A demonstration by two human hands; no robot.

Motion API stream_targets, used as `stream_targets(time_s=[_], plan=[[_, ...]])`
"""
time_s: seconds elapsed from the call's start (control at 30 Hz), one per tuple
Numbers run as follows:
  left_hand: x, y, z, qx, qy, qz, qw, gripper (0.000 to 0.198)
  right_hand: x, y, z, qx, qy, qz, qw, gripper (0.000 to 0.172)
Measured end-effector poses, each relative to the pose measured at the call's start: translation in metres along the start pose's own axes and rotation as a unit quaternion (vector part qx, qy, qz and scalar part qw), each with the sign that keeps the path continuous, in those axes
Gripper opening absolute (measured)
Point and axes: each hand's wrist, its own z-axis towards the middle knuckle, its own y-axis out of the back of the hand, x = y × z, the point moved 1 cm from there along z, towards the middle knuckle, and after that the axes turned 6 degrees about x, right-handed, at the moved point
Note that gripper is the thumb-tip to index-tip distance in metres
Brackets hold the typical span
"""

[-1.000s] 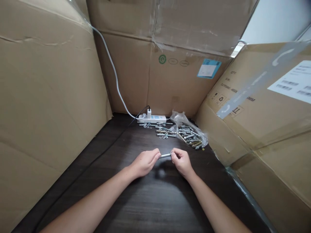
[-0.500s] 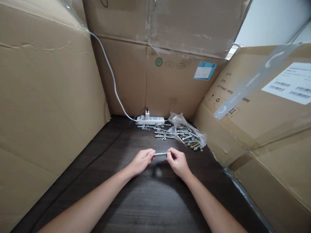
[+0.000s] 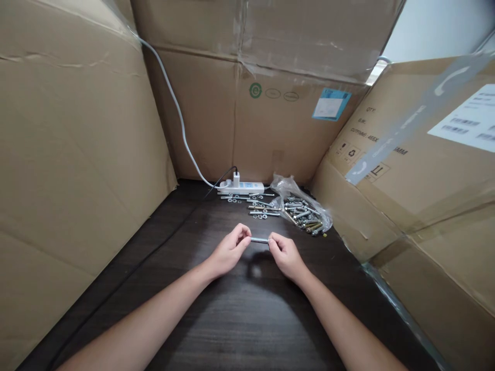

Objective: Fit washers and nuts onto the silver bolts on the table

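Between my two hands a silver metal bolt [image 3: 259, 240] is held level above the dark table [image 3: 232, 314]. My left hand [image 3: 232, 250] pinches its left end, and my right hand [image 3: 285, 253] pinches its right end; both ends are hidden by fingers. Beyond the hands lie loose bolts [image 3: 264, 213] with several small nuts and washers [image 3: 260, 217] beside them. To their right a heap of bolts [image 3: 305, 214] spills from a clear plastic bag [image 3: 285, 186].
A white power strip [image 3: 247, 187] with a plugged-in adapter stands against the back cardboard box [image 3: 201, 113]. A black cable [image 3: 154, 250] crosses the table on the left. Cardboard boxes rise at left [image 3: 77, 154] and right [image 3: 425, 196].
My left fingers have shifted on the bolt's left end, and less of the bolt shows between the hands. The whole view has moved slightly.
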Motion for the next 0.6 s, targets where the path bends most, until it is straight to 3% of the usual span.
stream_targets(time_s=[0.2, 0.6], plan=[[0.0052, -0.0006, 0.0004, 0.017, 0.008, 0.046, 0.999, 0.033, 0.0021, -0.0001, -0.0013, 0.014, 0.010, -0.001, 1.000, 0.028], [0.0053, -0.0016, 0.0011, 0.006, 0.012, 0.106, 0.994, 0.039, 0.0064, 0.0059, -0.0006, 0.027, 0.022, -0.051, 0.998, 0.015]])
